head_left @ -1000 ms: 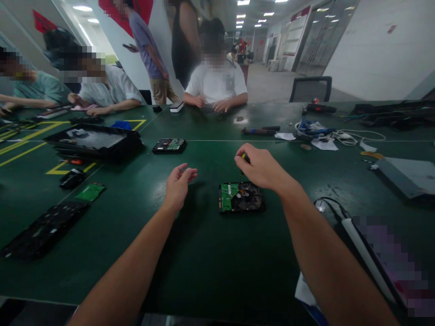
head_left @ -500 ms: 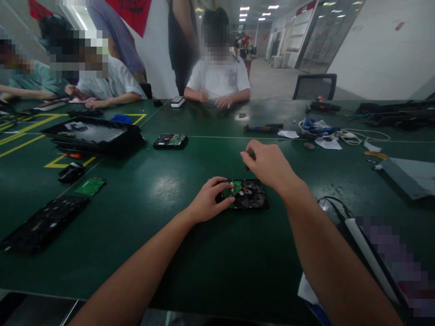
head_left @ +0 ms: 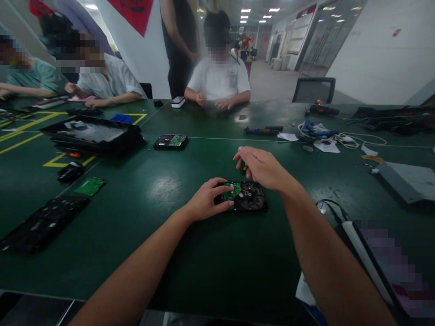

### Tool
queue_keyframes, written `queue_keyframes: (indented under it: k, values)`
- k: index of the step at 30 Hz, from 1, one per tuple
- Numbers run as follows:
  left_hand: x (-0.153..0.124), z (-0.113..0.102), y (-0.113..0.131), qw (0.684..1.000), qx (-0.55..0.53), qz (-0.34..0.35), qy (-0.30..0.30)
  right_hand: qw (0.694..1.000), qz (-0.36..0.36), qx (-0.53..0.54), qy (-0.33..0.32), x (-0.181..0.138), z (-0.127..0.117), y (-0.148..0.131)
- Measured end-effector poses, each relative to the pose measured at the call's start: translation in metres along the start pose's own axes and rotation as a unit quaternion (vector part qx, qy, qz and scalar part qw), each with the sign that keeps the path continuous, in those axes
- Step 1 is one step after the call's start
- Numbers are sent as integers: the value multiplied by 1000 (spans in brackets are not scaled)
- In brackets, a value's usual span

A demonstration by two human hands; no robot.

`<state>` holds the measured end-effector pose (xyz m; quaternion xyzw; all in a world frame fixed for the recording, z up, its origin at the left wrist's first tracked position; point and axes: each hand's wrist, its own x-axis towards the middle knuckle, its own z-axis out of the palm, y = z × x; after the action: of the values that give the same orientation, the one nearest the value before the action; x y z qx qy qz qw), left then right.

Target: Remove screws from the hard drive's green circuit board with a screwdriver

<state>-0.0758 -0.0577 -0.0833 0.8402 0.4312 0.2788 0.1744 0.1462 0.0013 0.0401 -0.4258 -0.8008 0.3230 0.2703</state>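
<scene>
A hard drive lies on the green table in front of me, its black underside and green circuit board facing up. My left hand grips the drive's left end, thumb along the near side and fingers over the board. Above the far edge of the drive, my right hand holds a small screwdriver upright between thumb and fingers. Its thin shaft points down at the board's right side; whether the tip sits in a screw is too small to tell.
Another hard drive lies farther back. To the left are a black tray, a loose green circuit board and a long black part. A grey metal box and cables are at right. A person sits opposite.
My right hand has dropped slightly and moved left, its fingers now straighter around the screwdriver handle. The left hand keeps its place on the hard drive.
</scene>
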Motion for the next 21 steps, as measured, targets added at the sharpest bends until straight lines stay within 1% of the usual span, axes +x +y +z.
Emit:
queue_keyframes:
  k: [2,3,4,6,8,10,12,14,17,21]
  values:
    - [1,1,-1,1000,5,4,2,996,35,74,-35,-1,-5,1]
    - [1,1,-2,1000,6,6,4,993,42,94,-52,-2,-7,2]
    - [1,1,-2,1000,7,6,5,992,43,99,-66,-2,-10,2]
    - [1,1,-2,1000,10,6,4,994,30,71,-73,-2,-13,4]
    - [1,0,-1,1000,14,5,3,999,16,17,-45,0,-15,6]
    - [1,-1,0,1000,14,6,2,999,23,-26,-3,2,-14,7]
    - [1,-2,1,1000,10,7,2,998,36,-35,23,4,-11,8]
    - [2,-3,1,1000,6,7,1,999,34,-12,15,5,-8,7]
    - [3,-2,-1,1000,2,6,-2,998,28,60,-19,4,-5,6]
    - [3,0,-2,1000,0,5,1,984,62,156,-59,1,-7,4]
